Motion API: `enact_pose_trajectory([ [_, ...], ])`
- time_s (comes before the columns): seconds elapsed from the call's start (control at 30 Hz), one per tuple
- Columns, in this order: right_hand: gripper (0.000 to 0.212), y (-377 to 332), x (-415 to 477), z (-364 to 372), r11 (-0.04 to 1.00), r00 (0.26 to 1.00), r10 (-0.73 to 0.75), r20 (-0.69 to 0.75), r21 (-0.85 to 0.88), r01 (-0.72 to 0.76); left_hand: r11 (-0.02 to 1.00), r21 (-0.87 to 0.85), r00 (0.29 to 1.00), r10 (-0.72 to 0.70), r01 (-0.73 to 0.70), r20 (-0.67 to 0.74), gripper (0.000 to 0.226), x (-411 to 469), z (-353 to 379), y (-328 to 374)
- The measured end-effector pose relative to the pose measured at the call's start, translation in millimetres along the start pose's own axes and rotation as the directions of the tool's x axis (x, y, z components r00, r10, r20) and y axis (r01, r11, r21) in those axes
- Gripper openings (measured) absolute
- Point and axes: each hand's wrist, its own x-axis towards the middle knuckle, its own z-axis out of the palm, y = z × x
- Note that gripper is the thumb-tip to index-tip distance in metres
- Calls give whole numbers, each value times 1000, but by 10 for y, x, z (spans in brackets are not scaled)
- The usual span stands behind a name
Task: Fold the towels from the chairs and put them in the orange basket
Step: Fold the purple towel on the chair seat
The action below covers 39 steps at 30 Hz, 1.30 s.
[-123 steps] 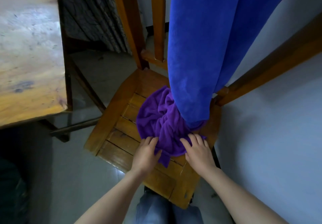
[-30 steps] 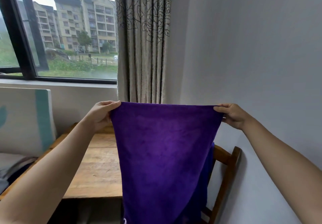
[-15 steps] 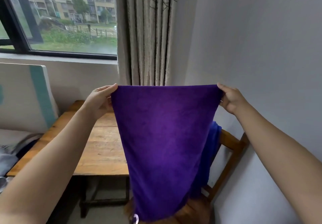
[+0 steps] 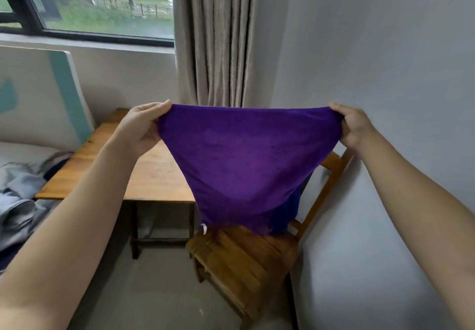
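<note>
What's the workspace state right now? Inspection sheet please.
Surface: wooden table stands left of the wooden chair.
Job's things: purple towel held spread in the air, unfolded; blue towel hangs on the chair behind it; orange basket not in view.
Clutter: grey clothes heaped at far left.
Grippers: left hand and right hand each grip a top corner of the purple towel.
Cables: nothing seen.
Surroundings: window, curtain, grey wall at right.
</note>
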Motion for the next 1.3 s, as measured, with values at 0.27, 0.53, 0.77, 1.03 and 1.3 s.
enact_pose_trajectory([
  [0.27, 20, 707, -920, -466, 982, 984, 180, 14, -66, -178, 988, 13, 987, -154, 154, -35, 15, -1166, 57, -642],
  [0.53, 29, 2032, -1662, -814, 849, 889, 378, -259, -286, -444, 829, 178, 838, -480, 530, -258, 15, -1934, -43, -1888],
  [0.77, 32, 2580, -1959, -756, 772, 857, 369, -360, -394, -499, 722, 250, 753, -544, 645, -369, 17, -2129, -61, -2547],
  [1.03, 22, 2783, -1870, -584, 730, 839, 352, -416, -439, -524, 699, 181, 704, -599, 692, -382, 14, -2019, -328, -2861],
  [1.3, 23, 2987, -1579, -338, 697, 812, 357, -462, -446, -561, 709, 169, 707, -591, 685, -388, 10, -1586, -562, -2950],
])
